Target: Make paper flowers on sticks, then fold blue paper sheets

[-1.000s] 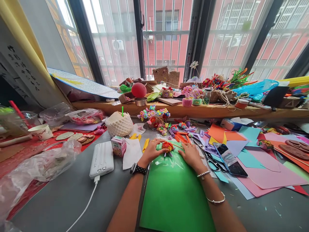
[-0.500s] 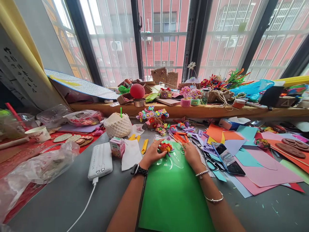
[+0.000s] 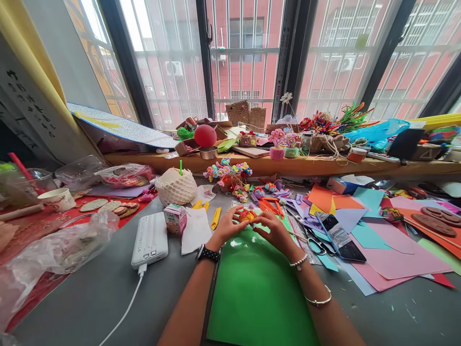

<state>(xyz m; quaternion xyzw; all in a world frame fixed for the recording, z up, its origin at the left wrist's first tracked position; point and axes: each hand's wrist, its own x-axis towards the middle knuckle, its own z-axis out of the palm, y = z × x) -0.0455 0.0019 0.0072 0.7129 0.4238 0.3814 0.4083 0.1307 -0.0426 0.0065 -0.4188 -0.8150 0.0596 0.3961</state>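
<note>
A small red, orange and yellow folded-paper flower (image 3: pixel 248 215) is between my two hands, above the far end of a green plastic-covered sheet (image 3: pixel 264 288). My left hand (image 3: pixel 229 227) grips its left side with thumb and fingers. From the right, the fingertips of my right hand (image 3: pixel 276 231) close on the flower too; the exact contact is partly hidden. A thin wooden stick (image 3: pixel 297 235) lies just right of my right hand. Orange paper strips (image 3: pixel 271 205) lie beyond the hands, and yellow folded strips (image 3: pixel 215 218) to the left.
Scissors (image 3: pixel 317 244), a phone (image 3: pixel 342 238) and coloured paper sheets (image 3: pixel 392 250) cover the right side. At left are a white power bank (image 3: pixel 150 240) with a cable, a small drink carton (image 3: pixel 175 219) and a netted coconut (image 3: pixel 176 188). Crafts crowd the windowsill.
My right hand has moved left from the stick near the sheet's right edge to the paper flower, its fingers now on it. The stick now lies beside that hand. My left hand stays on the flower.
</note>
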